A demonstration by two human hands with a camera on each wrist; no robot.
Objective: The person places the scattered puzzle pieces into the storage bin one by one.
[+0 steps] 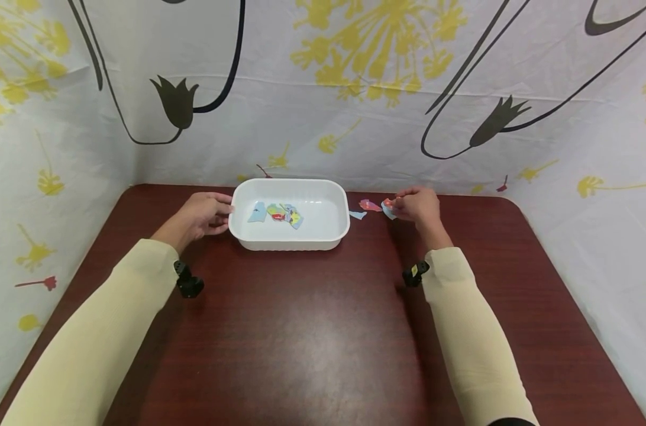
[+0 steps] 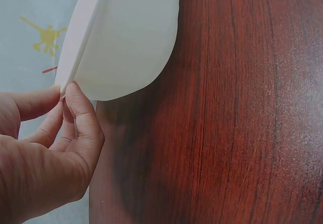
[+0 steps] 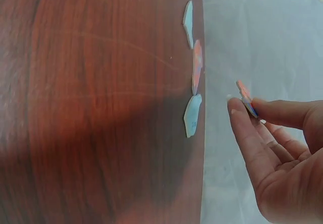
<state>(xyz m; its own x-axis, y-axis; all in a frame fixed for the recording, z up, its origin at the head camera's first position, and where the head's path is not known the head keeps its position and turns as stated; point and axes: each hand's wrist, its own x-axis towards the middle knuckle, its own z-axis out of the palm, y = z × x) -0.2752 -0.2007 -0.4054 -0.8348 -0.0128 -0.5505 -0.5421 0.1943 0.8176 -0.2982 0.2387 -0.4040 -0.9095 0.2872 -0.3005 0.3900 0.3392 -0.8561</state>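
Observation:
A white rectangular plastic tub stands at the back of the table. My left hand pinches its left rim between thumb and fingers, as the left wrist view shows closely. Inside the tub lie several flat puzzle pieces in light blue, green, yellow and red. To the tub's right, my right hand holds a small red-and-blue puzzle piece between thumb and fingertips, raised above the table. Below it, three more pieces lie in a row: a light blue piece, a pink piece and another light blue piece.
The dark red wooden table ends at the back against a white cloth with yellow and grey flower prints. The loose pieces lie close to that back edge. A black wrist camera sits on the left sleeve, another camera on the right.

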